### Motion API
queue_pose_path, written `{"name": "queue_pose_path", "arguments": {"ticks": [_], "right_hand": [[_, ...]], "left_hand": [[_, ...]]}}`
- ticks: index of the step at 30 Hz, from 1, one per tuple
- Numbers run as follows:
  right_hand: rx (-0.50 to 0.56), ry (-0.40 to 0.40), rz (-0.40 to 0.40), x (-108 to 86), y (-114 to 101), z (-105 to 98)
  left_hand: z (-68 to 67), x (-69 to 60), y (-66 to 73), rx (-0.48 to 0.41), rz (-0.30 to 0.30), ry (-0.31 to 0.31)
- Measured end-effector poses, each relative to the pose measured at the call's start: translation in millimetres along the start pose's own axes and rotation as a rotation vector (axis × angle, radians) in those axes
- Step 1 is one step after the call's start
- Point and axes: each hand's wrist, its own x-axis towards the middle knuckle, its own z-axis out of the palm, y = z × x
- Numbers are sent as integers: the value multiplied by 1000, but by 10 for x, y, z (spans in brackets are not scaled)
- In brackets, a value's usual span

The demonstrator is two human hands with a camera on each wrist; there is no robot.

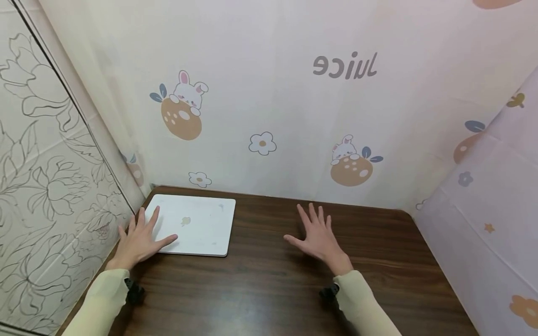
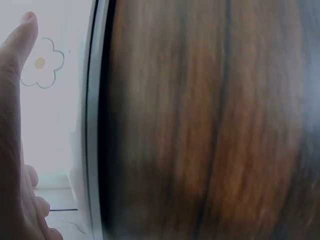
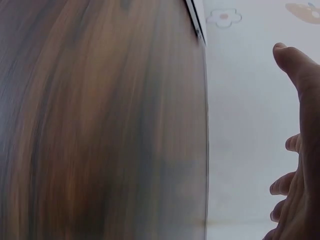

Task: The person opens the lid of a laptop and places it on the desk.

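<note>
A silver laptop (image 1: 197,224) lies with its lid down at the back left of the dark wooden table, an apple logo on top. Over its left front corner, the left hand (image 1: 138,242) spreads its fingers and thumb; whether it touches the lid cannot be told. In the left wrist view the laptop's edge (image 2: 94,125) runs beside the thumb (image 2: 12,65). To the right, the right hand (image 1: 317,238) is spread above the table, holding nothing. Its thumb and fingertips (image 3: 284,184) show in the right wrist view, with a corner of the laptop (image 3: 197,20) at the top.
The brown tabletop (image 1: 260,280) has rounded back corners. Behind it hangs a pale curtain (image 1: 269,93) printed with rabbits, fruit and flowers. A flower-patterned panel (image 1: 46,186) borders the left side, and more printed cloth (image 1: 496,196) the right. Small black devices (image 1: 134,291) sit at both wrists.
</note>
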Motion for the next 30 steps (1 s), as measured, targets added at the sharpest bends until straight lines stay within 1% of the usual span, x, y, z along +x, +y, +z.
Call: {"name": "queue_pose_path", "arguments": {"ticks": [6,12,14,21,25,30], "right_hand": [[57,-16,-14,93,-224,148],[81,-62,-15,187,-416,287],[94,-62,-21,216,-487,313],[118,-76,-35,296,-693,429],[116,-90,-58,322,-784,485],[107,-104,-76,359,-880,488]], "left_hand": [[33,64,-84,10,-21,-4],[59,121,-141,-5,-34,-24],[70,133,-147,-7,-36,-33],[126,153,-155,-1,-21,-34],[141,172,-164,-8,-25,-64],[127,232,-164,-17,-29,-86]]}}
